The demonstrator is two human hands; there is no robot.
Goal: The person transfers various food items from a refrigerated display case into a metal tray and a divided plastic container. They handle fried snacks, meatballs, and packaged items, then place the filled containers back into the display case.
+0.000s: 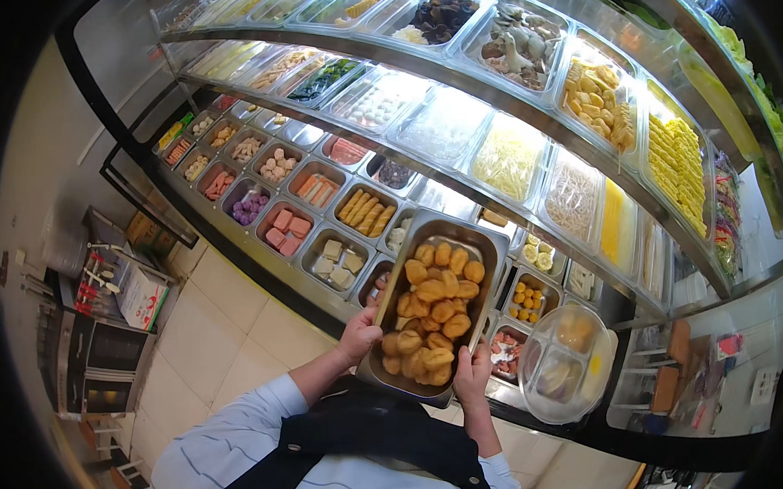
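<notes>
Both of my hands carry a deep rectangular stainless-steel pan (pixel 490 245) tilted over the front of a food display. My left hand (pixel 361 335) grips its left rim, and my right hand (pixel 473 372) grips the right rim near the end closest to me. Inside lie many golden-brown fried puffs (pixel 443 291), perhaps tofu puffs. Small steel pans sit in rows around it: rolled brown sticks (pixel 367 212), pale tofu-like blocks (pixel 337 264) and pink luncheon-meat-like blocks (pixel 288 232) to the left, yellow balls (pixel 526 301) to the right. The carried pan hides part of the rows beneath.
Above slope two shelves of clear tubs, with mushrooms (pixel 515 43), shredded noodles (pixel 508 156) and yellow noodle blocks (pixel 677 165). A round divided plastic container (pixel 564 363) stands at the counter's right. A black-edged frame borders the counter (pixel 284 312). Left, a cabinet (pixel 108 357) stands on the tiled floor (pixel 232 296).
</notes>
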